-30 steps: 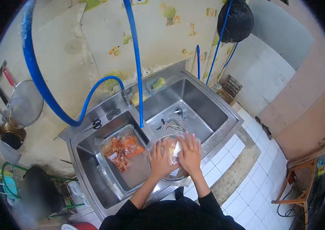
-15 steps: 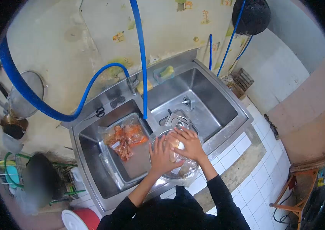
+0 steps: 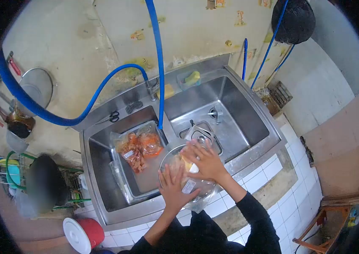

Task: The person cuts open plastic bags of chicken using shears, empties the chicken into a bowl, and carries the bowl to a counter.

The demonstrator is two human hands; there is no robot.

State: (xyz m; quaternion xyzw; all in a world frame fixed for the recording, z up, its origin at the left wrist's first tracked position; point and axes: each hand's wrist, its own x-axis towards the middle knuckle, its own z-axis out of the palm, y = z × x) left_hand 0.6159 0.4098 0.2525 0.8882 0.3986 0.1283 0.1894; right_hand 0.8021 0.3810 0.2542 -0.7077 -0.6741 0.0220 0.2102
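Note:
My left hand (image 3: 174, 189) lies with its fingers spread on the near left part of a clear plastic bag (image 3: 198, 190) with a white label. My right hand (image 3: 208, 164) rests on the bag's right side, fingers stretched out too. Pale and yellowish contents show through the plastic, but their kind is not clear. Under the bag is a round metal bowl (image 3: 165, 157), mostly hidden, at the front of the sink's divider. To its left, bagged reddish meat (image 3: 133, 158) and a bag with orange contents (image 3: 150, 145) lie in a rectangular metal tray (image 3: 133, 190) with cloudy water.
The right basin (image 3: 242, 142) holds a metal lid (image 3: 207, 131). A blue hose (image 3: 159, 84) hangs down to the divider. Scissors (image 3: 114, 116), a dark scrubber (image 3: 134, 106) and a sponge (image 3: 165, 91) sit along the back ledge. A red bucket (image 3: 92, 232) stands at lower left.
The view has shifted slightly, so the sink sits a little further right. Both hands stay on the bag; it lies tilted more toward me, with its label now showing between the hands.

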